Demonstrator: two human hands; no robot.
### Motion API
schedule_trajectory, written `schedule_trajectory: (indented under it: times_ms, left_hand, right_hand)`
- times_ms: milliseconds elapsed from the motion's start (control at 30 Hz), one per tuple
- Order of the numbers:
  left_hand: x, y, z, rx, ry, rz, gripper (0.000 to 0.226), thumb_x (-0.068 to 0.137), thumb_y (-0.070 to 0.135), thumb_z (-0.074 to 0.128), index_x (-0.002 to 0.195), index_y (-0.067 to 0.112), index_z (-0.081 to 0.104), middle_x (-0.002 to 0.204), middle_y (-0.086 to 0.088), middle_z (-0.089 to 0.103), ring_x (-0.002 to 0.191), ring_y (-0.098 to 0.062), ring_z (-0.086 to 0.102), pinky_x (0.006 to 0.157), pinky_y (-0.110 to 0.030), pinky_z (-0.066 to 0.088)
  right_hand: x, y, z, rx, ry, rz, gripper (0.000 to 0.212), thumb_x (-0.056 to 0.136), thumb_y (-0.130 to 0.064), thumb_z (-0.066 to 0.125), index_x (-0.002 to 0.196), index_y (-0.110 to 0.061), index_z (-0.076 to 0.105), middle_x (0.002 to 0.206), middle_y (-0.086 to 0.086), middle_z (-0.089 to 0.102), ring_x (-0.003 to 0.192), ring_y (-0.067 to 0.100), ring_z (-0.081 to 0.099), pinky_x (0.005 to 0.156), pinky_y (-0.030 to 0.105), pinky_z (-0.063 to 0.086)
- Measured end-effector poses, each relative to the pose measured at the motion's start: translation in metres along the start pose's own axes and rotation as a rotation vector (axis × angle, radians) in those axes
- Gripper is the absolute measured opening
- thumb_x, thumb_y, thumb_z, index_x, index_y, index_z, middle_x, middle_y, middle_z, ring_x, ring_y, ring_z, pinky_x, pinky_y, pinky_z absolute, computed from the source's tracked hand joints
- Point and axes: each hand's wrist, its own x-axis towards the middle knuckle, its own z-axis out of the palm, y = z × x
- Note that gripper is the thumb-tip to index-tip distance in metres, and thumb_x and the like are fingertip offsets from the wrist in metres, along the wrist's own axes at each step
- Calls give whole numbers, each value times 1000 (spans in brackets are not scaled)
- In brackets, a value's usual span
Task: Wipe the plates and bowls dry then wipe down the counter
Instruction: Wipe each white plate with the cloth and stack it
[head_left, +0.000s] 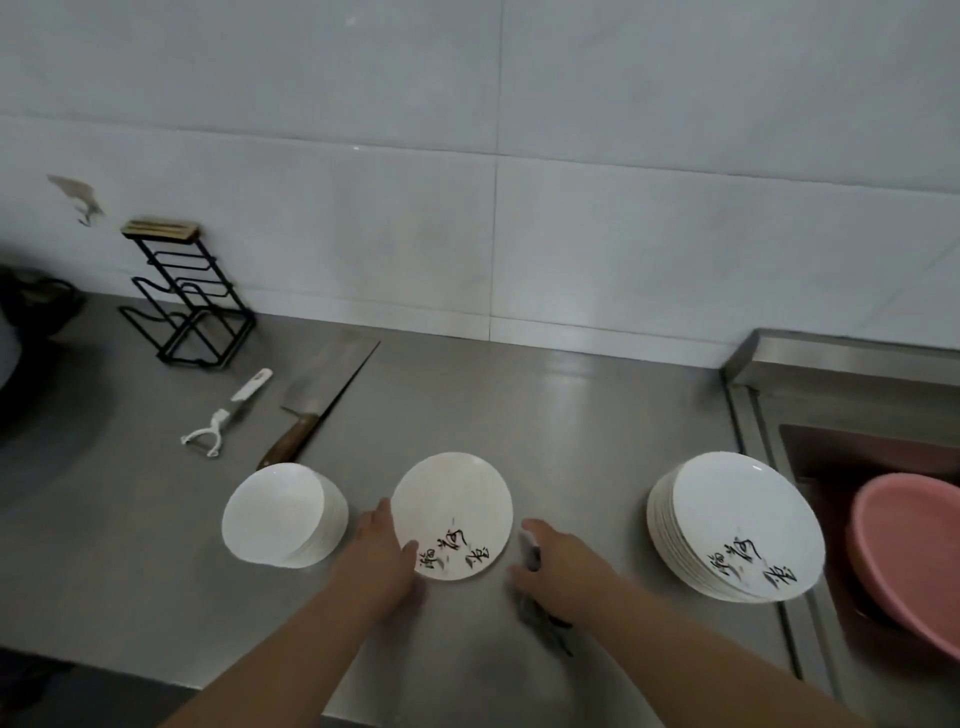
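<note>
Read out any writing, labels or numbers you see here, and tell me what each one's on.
Middle plate: black brush-style characters near its front rim, too blurred to read.
Top plate of the right stack: the same kind of characters, also unreadable.
Bowls, cloth, peeler, knife, rack, basin: no text visible.
</note>
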Motion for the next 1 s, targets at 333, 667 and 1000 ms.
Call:
schedule_trajectory:
  times_ms: [333,667,1000]
  left_hand:
    - [30,-12,-4,-29,-115,116,56,99,38,53,152,28,35,137,-2,64,119,-28,63,99,-40,52]
    - [-16,5,34,-33,-196,181,28,96,36,59,118,26,45,96,6,65,84,-18,64,73,-36,51]
    - [-48,43,74,55,-252,239,26,100,38,58,117,26,42,90,9,59,77,-7,58,64,-28,49]
  right_hand:
    - [26,-20,44,349,221,225,43,97,-38,65,132,-19,48,105,-3,58,94,19,56,78,28,39]
    - [-38,35,44,347,275,219,30,96,-27,61,122,-36,48,94,-5,62,80,9,60,72,30,49]
    - [-75,90,29,315,265,242,37,97,-28,63,134,-31,56,103,-4,66,93,17,62,79,31,51]
